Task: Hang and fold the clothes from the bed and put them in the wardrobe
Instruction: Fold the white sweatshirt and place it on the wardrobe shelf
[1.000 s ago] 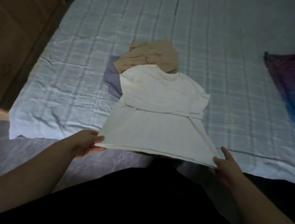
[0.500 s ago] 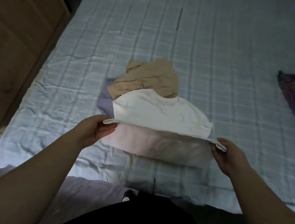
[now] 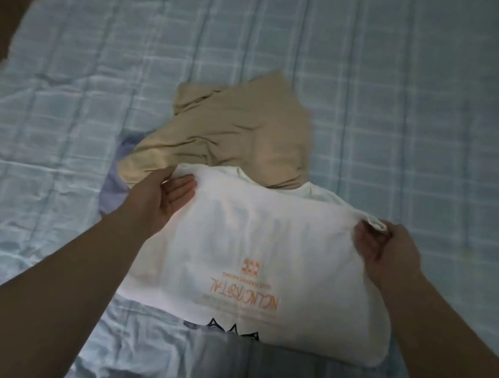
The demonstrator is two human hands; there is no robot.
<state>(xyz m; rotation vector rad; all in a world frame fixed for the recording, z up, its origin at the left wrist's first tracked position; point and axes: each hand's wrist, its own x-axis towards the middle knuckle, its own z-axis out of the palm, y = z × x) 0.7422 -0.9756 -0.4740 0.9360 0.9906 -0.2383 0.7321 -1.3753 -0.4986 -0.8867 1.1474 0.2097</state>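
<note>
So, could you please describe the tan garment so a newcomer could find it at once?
On the blue checked bed sheet, look just beyond the white T-shirt that both hands hold. The tan garment lies crumpled there, unlike the flat, printed white shirt and the lilac cloth peeking out beneath.

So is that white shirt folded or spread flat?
Folded: the white shirt is doubled over, hem at collar, printed side up.

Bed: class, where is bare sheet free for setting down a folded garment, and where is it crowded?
Free: the bed sheet right of the tan garment and beyond it. Crowded: the middle, where the white T-shirt overlaps the tan one.
</note>
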